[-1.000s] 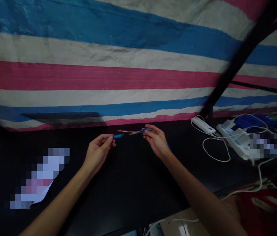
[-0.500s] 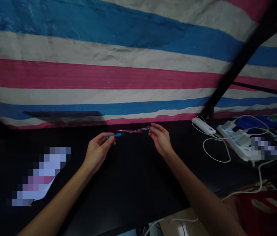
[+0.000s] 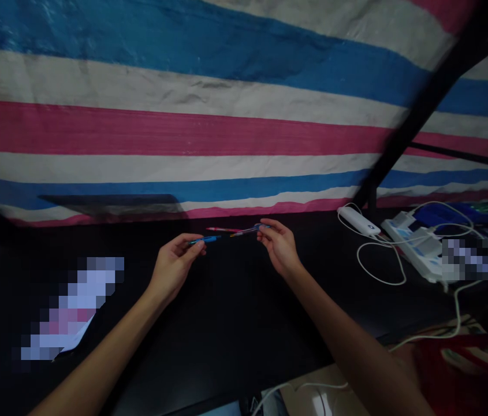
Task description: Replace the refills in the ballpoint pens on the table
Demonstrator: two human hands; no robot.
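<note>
My left hand (image 3: 178, 258) pinches a blue pen piece (image 3: 209, 238) whose tip points right. In the fingers of my right hand (image 3: 279, 244) is a thin clear pen part (image 3: 246, 231), its narrow end pointing left toward the blue piece. A small gap lies between the two. Just behind them, a pink pen (image 3: 220, 229) rests on the black table (image 3: 226, 323). The fingers partly cover both held pieces.
On the right are a white power strip (image 3: 417, 248), a white device (image 3: 358, 221), looping white cables and a blue object (image 3: 443, 215). A blurred-out flat item (image 3: 77, 309) lies at left. A striped sheet (image 3: 226, 136) hangs behind the table.
My right hand has shifted slightly left, bringing the clear part a bit lower and clear of the pink pen's middle. My left hand has barely moved.
</note>
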